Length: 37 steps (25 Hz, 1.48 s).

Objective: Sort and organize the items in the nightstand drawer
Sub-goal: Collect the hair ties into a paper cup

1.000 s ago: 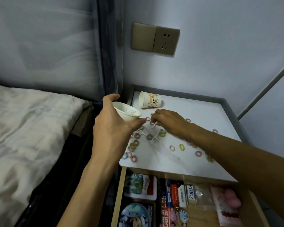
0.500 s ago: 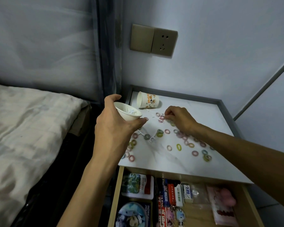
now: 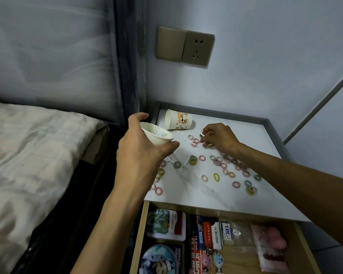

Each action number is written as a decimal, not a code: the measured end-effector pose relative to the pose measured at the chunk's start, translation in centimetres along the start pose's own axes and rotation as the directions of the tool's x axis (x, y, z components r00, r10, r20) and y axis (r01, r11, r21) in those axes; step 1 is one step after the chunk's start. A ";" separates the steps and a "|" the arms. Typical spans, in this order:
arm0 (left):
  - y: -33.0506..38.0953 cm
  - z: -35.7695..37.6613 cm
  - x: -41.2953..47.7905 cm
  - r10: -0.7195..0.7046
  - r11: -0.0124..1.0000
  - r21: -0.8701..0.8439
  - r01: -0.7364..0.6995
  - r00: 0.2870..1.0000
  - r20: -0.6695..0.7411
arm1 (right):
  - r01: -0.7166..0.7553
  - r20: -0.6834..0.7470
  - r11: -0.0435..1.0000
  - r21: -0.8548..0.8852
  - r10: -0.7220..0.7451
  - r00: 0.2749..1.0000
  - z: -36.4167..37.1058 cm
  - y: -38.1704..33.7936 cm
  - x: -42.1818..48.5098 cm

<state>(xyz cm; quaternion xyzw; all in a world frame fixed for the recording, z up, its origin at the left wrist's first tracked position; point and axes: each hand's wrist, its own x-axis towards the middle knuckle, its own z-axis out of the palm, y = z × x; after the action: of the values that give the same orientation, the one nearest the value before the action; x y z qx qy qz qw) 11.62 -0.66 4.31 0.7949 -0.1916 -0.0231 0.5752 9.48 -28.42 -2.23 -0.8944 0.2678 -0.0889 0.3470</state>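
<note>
My left hand [image 3: 141, 151] holds a white paper cup [image 3: 156, 135] with white floss picks inside, raised over the nightstand's left edge. My right hand [image 3: 219, 136] rests on the white nightstand top [image 3: 186, 186], fingers pinched on a small item I cannot make out, beside pink hair ties [image 3: 193, 138]. Several small coloured hair ties [image 3: 226, 171] and white floss picks [image 3: 183, 167] lie scattered across the top. A printed paper cup [image 3: 178, 119] lies on its side at the back left. The open drawer [image 3: 216, 244] below holds cards, packets and keychains.
A bed with a pale sheet [image 3: 32, 155] lies to the left of the nightstand. A wall socket and switch [image 3: 184, 46] sit above it. A grey raised rim [image 3: 275, 131] borders the nightstand's back and right sides.
My right hand has moved from the middle of the top toward the back right, near the lying cup. The left hand keeps the white cup in much the same place.
</note>
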 end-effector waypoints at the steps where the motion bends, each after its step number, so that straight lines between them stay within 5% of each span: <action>1: 0.0 0.0 0.0 -0.001 1.000 0.001 0.001 1.000 0.001 | -0.008 -0.010 1.000 0.015 0.008 1.000 0.0 0.1 0.0; 6: 0.1 0.1 -0.1 -0.004 1.000 0.000 0.004 1.000 0.005 | -0.050 -0.097 0.998 0.025 0.052 0.994 -0.3 0.0 0.1; 12: 0.1 0.1 0.1 -0.011 1.000 0.005 0.011 1.000 0.002 | -0.035 -0.152 0.956 0.292 0.082 0.985 0.0 -1.4 0.0; 17: 0.0 0.1 0.1 -0.009 1.000 0.006 0.009 1.000 0.003 | -0.070 -0.127 0.962 0.266 0.107 0.986 0.0 -0.8 0.2; 22: -0.1 0.0 0.0 -0.008 1.000 0.008 0.008 1.000 0.008 | 0.040 -0.048 0.991 -0.131 -0.047 0.998 0.6 -1.4 0.7; 27: -0.3 -0.3 0.2 -0.012 1.000 0.017 0.012 1.000 -0.003 | 0.041 -0.053 0.944 -0.327 -0.062 0.997 4.2 -2.6 2.4; 37: -0.6 -0.6 0.2 -0.021 1.000 0.021 0.021 1.000 0.010 | -0.112 0.028 0.910 -0.398 0.135 0.991 4.4 -1.2 1.9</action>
<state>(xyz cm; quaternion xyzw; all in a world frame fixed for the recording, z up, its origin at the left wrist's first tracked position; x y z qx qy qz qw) 12.12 -0.08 3.99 0.8027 -0.1863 -0.0311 0.5656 13.09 -26.21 -4.79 -0.9295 0.3264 0.0139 0.1713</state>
